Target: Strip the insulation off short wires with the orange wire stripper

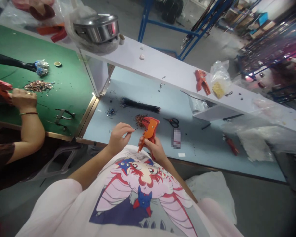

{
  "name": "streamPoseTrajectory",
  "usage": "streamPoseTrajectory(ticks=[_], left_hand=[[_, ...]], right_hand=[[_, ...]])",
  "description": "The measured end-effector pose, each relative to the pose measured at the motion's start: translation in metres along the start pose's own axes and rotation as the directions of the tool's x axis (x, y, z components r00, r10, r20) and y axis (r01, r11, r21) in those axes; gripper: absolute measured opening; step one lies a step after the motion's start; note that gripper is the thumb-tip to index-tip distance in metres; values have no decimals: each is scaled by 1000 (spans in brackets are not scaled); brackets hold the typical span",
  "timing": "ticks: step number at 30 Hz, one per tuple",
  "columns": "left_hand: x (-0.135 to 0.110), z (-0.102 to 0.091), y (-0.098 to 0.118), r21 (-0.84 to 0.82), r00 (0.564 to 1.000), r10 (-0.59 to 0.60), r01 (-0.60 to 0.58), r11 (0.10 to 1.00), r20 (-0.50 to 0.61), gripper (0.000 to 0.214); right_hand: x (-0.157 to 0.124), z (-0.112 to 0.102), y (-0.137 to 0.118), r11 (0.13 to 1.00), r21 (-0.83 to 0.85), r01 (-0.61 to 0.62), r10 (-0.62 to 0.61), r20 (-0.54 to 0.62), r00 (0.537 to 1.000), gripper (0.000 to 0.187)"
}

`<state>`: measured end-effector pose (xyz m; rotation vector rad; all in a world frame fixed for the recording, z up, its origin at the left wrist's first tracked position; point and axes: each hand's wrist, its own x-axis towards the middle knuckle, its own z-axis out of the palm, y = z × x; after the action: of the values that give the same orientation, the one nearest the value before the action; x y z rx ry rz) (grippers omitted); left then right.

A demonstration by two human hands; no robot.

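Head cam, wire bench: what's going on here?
A person holds an orange wire stripper in the right hand and pinches a thin wire in the left hand, above a pale blue bench. A bundle of black wires and scissors lie nearby. At the adjacent green bench, a co-worker's hand holds a similar orange tool.

Wire stripper (149, 131) in right hand (153, 148), just right of left hand (118, 138) with thin wire (131, 130). Wire clippings (140, 120) behind stripper on bench (128, 144), wire bundle (140, 106) behind those, scissors (172, 122) to right. Shelf (148, 62) behind, above bench; steel pot (96, 29) on it. Co-worker's green bench (71, 82) to left.
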<state>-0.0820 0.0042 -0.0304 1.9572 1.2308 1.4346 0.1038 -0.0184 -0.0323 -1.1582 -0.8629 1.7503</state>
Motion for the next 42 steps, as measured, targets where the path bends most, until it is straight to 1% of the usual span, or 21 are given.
streamPoseTrajectory(ticks=[3, 6, 11, 13, 17, 19, 21, 24, 29, 31, 32, 33, 34, 35, 36, 37, 38, 39, 40, 41, 42], left_hand=[[-4, 4, 3, 41, 987, 162, -163, 986, 18, 14], [-9, 8, 4, 113, 962, 269, -272, 956, 43, 16], [-13, 9, 5, 208, 896, 438, -443, 872, 73, 14], [-14, 9, 4, 212, 892, 444, -452, 866, 88, 14], [-17, 12, 1, 153, 930, 360, -368, 917, 78, 19], [-18, 14, -1, 130, 932, 354, -361, 924, 75, 23], [-18, 14, -2, 132, 918, 389, -395, 909, 74, 25], [-18, 13, -4, 162, 894, 442, -447, 880, 70, 27], [-17, 12, -5, 182, 894, 441, -448, 875, 78, 26], [-16, 13, -3, 143, 924, 374, -381, 913, 77, 20], [-16, 14, -2, 117, 956, 285, -292, 949, 71, 17], [-15, 14, -1, 84, 985, 152, -159, 984, 76, 13], [-14, 15, 0, 38, 994, -11, 6, 999, 109, 12], [-13, 15, 1, -18, 969, -177, 183, 983, 172, 14], [-11, 15, 1, -77, 912, -315, 345, 936, 262, 18], [-10, 15, 0, -137, 840, -401, 474, 870, 364, 23], [-9, 15, -1, -197, 776, -435, 565, 801, 457, 26], [-9, 15, -3, -252, 730, -435, 623, 741, 526, 28], [-9, 14, -4, -295, 700, -426, 661, 690, 573, 28], [-9, 14, -5, -326, 680, -417, 688, 649, 603, 27], [-9, 13, -6, -344, 660, -414, 711, 614, 627, 26]], right_hand=[[4, 7, -3, 997, -14, 79, -79, -51, 996, 36], [6, 12, -7, 983, -56, 173, -177, -75, 981, 33], [8, 18, -12, 966, -127, 224, -238, -112, 965, 23], [9, 20, -12, 960, -163, 227, -247, -110, 963, 21], [12, 22, -8, 933, -214, 288, -311, -81, 947, 21], [13, 21, -7, 919, -238, 314, -337, -62, 939, 20], [13, 21, -6, 925, -228, 303, -323, -53, 945, 21], [12, 21, -5, 956, -159, 248, -258, -47, 965, 26], [14, 22, 0, 972, -121, 200, -207, -46, 977, 30], [15, 21, 2, 960, -168, 223, -235, -54, 970, 28], [16, 20, 2, 944, -217, 248, -264, -52, 963, 25], [16, 18, 2, 917, -285, 278, -303, -44, 952, 22], [15, 16, 1, 874, -370, 315, -349, -26, 937, 19], [15, 14, -1, 813, -461, 356, -398, 7, 917, 17], [14, 11, -2, 733, -549, 402, -448, 55, 892, 18], [13, 8, -4, 641, -624, 448, -490, 117, 864, 21], [12, 5, -5, 547, -675, 495, -519, 190, 834, 26], [12, 2, -6, 463, -703, 539, -533, 265, 804, 31], [11, -1, -6, 398, -713, 577, -535, 330, 777, 34], [10, -3, -6, 358, -710, 606, -533, 378, 757, 35], [10, -4, -5, 346, -701, 623, -528, 403, 747, 36]])
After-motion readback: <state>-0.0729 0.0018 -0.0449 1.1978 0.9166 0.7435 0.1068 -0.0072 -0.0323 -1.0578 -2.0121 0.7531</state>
